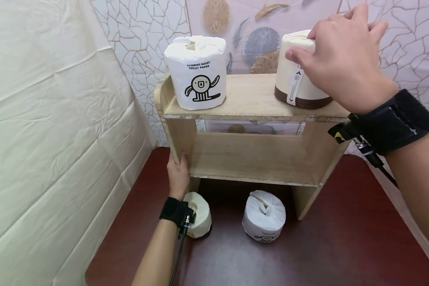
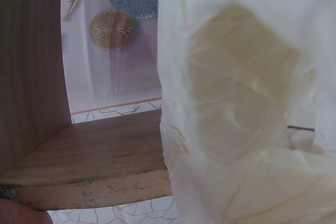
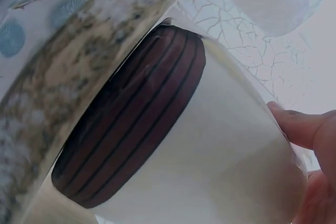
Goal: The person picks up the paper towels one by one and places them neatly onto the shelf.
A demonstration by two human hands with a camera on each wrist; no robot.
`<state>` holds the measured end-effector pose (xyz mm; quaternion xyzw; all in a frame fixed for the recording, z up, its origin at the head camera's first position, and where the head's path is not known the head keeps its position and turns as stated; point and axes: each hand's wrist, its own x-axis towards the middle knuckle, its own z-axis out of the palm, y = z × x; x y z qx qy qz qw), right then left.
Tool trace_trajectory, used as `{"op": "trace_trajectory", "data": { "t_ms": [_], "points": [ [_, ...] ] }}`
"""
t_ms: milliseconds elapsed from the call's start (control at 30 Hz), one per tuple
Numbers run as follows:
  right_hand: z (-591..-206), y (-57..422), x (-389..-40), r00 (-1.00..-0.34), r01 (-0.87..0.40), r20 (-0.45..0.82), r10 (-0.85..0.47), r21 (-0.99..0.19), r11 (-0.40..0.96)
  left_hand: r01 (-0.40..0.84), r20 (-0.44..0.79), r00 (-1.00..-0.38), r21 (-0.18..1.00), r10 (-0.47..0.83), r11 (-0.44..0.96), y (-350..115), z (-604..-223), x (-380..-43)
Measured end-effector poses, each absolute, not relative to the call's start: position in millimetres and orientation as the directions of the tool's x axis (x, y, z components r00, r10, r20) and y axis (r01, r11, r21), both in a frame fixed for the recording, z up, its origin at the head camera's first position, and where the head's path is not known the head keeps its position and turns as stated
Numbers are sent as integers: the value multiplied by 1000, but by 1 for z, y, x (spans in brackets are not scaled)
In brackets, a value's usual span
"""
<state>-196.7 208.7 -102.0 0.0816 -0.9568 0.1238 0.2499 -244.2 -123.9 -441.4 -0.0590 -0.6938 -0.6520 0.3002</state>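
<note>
The right hand [image 1: 346, 59] has its thumb and bent forefinger set about the upper rim of the brown-based roll [image 1: 285, 77]; the grip is narrowed to a pinch at that rim, with other fingers raised clear. This roll stands upright at the right end of the top board, close to the board's front edge. The rim is probably chosen because it gives the fingers a ready hold from above.

The left hand [image 1: 178, 174] is curled round the front edge of the left side panel of the shelf [image 1: 257, 155], presumably to steady the frame. The shelf stands toward the far edge of the tabletop [image 1: 325, 250]. The printed roll [image 1: 200, 75] stands at the top board's left front corner, well apart from the brown-based roll.

Below, the cream roll [image 1: 203, 216] sits just beside the left wrist strap [image 1: 173, 210]; the white roll [image 1: 264, 218] sits nearer the tabletop's right edge.

Materials: pale wood boards with rough, chipped front edges; short cylinders in creased paper wrap, tucked into the core; dark red, smooth, faintly glossy tabletop.
</note>
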Motion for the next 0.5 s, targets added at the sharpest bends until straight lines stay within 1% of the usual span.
{"op": "trace_trajectory", "data": {
  "t_ms": [167, 367, 500],
  "points": [
    [-103, 213, -195, -877, -235, 466, -116, -207, 950, 447, 466, -830, 884, -307, 137, -119, -438, -239],
    [-100, 216, -193, -884, -252, 450, -130, -222, 942, 475, 497, -813, 867, -304, 148, -121, -441, -238],
    [-92, 221, -195, -873, -303, 450, -187, -201, 931, 472, 499, -809, 867, -312, 162, -124, -442, -241]
  ]
}}
